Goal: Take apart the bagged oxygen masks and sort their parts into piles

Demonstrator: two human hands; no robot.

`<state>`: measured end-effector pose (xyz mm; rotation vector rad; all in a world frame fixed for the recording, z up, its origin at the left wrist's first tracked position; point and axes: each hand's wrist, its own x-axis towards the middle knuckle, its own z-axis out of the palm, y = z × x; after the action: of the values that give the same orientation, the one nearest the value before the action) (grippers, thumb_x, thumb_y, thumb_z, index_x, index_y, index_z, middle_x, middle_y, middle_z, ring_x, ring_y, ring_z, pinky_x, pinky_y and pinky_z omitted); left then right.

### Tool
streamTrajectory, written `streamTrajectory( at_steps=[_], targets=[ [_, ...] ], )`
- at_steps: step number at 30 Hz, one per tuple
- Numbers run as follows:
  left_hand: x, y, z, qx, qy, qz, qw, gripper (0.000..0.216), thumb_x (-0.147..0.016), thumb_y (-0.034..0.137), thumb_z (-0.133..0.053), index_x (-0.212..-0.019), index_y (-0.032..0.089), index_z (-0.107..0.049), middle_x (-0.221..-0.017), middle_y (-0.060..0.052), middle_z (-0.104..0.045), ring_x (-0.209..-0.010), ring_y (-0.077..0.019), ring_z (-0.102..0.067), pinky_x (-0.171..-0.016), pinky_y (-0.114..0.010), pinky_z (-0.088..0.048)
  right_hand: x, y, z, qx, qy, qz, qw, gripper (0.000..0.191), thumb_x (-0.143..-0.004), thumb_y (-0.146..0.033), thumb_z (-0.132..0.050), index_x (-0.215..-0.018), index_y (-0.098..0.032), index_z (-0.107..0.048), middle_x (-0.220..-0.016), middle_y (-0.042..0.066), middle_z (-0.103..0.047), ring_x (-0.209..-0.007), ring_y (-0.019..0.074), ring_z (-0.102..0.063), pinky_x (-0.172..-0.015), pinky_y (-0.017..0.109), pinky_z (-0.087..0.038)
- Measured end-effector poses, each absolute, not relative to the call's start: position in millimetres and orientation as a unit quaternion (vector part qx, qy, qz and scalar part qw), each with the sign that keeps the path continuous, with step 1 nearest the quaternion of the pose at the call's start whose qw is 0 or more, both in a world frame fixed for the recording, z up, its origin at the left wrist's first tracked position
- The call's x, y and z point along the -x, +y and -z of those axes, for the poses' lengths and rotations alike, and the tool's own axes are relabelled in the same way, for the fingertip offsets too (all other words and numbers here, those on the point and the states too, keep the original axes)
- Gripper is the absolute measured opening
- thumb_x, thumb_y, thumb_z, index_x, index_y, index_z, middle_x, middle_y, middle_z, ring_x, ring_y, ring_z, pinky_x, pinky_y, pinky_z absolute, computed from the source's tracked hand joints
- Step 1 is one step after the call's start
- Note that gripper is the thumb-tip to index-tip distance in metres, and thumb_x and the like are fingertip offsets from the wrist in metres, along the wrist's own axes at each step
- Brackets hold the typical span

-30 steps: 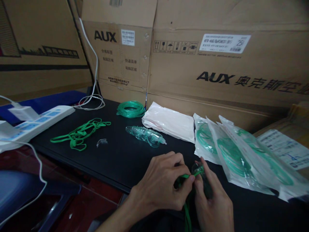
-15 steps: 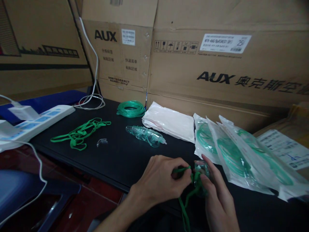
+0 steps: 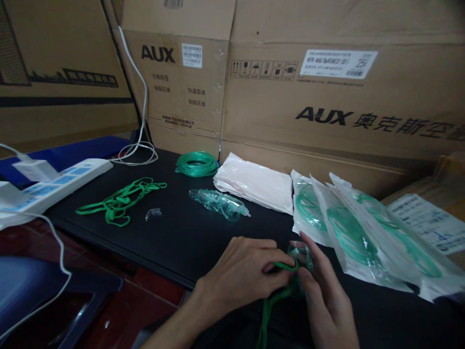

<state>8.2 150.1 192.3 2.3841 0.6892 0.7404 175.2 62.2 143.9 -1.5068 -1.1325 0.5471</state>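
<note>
My left hand [image 3: 247, 271] pinches a green elastic strap [image 3: 267, 310] close to a clear green plastic mask [image 3: 301, 251]. The mask sits in my right hand [image 3: 329, 300], thumb on the near side and fingers behind it. A loop of the strap shows above my left fingers, and its loose length hangs below the table edge. My fingers cover where strap and mask meet, so I cannot tell if they are joined. Beyond my hands lies a clear green mask piece with a tapered tip [image 3: 220, 204].
Tangled green straps [image 3: 121, 198] and small clear bits [image 3: 154, 213] lie at left. Coiled green tubing [image 3: 196, 164], white packets [image 3: 254, 182] and bagged tubing sets [image 3: 348, 237] line the back and right. A power strip [image 3: 69, 182] crosses the left edge; cardboard boxes [image 3: 269, 106] stand behind.
My left hand has moved slightly right, closer to the mask. The strap in its fingers now bends in a loop over the fingertips, and the hanging length has swung left.
</note>
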Motion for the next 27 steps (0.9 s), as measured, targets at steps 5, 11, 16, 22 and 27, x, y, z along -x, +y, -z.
streamTrajectory(
  at_steps=[5, 11, 16, 22, 27],
  targets=[
    [-7.2, 152.6, -191.5, -0.866, 0.267, -0.298, 0.3, 0.021, -0.098, 0.04, -0.067, -0.108, 0.023, -0.075, -0.093, 0.003, -0.065, -0.074, -0.0103, -0.062, -0.065, -0.023, -0.04, -174.2, 63.4, -144.9, 0.642, -0.431, -0.239, 0.587, 0.05, -0.096, -0.04, -0.063, -0.143, -0.028, -0.056, -0.142, 0.009, -0.065, -0.127, 0.0271, -0.065, -0.103, 0.036, -0.054],
    [-7.7, 155.0, -191.9, -0.873, 0.289, -0.267, 0.288, 0.013, -0.099, 0.034, -0.066, -0.108, 0.023, -0.067, -0.112, 0.003, -0.069, -0.092, -0.0146, -0.069, -0.075, -0.024, -0.045, -170.4, 69.6, -146.2, 0.607, -0.437, -0.253, 0.614, 0.048, -0.09, -0.035, -0.072, -0.134, -0.026, -0.056, -0.128, 0.01, -0.07, -0.109, 0.0221, -0.072, -0.091, 0.029, -0.059],
    [-6.8, 153.3, -191.4, -0.894, 0.295, -0.229, 0.246, 0.016, -0.105, 0.038, -0.055, -0.105, 0.024, -0.064, -0.105, 0.003, -0.07, -0.094, -0.0179, -0.07, -0.075, -0.027, -0.044, -168.3, 69.7, -147.4, 0.62, -0.454, -0.226, 0.598, 0.049, -0.086, -0.034, -0.075, -0.13, -0.025, -0.057, -0.124, 0.01, -0.069, -0.108, 0.0228, -0.071, -0.09, 0.03, -0.058],
    [-6.0, 151.5, -191.0, -0.897, 0.281, -0.255, 0.229, 0.012, -0.104, 0.031, -0.055, -0.099, 0.023, -0.062, -0.098, 0.003, -0.068, -0.089, -0.0154, -0.067, -0.073, -0.026, -0.043, -168.4, 69.4, -145.1, 0.631, -0.463, -0.197, 0.591, 0.05, -0.082, -0.035, -0.077, -0.128, -0.023, -0.061, -0.125, 0.01, -0.066, -0.114, 0.0266, -0.066, -0.096, 0.038, -0.055],
    [-7.0, 148.9, -189.2, -0.9, 0.256, -0.295, 0.192, 0.009, -0.099, 0.025, -0.058, -0.092, 0.021, -0.059, -0.09, 0.002, -0.064, -0.081, -0.0144, -0.063, -0.063, -0.028, -0.037, -165.5, 70.2, -144.4, 0.63, -0.471, -0.172, 0.592, 0.048, -0.083, -0.032, -0.076, -0.128, -0.023, -0.062, -0.125, 0.01, -0.066, -0.116, 0.0273, -0.064, -0.098, 0.04, -0.054]
  ],
)
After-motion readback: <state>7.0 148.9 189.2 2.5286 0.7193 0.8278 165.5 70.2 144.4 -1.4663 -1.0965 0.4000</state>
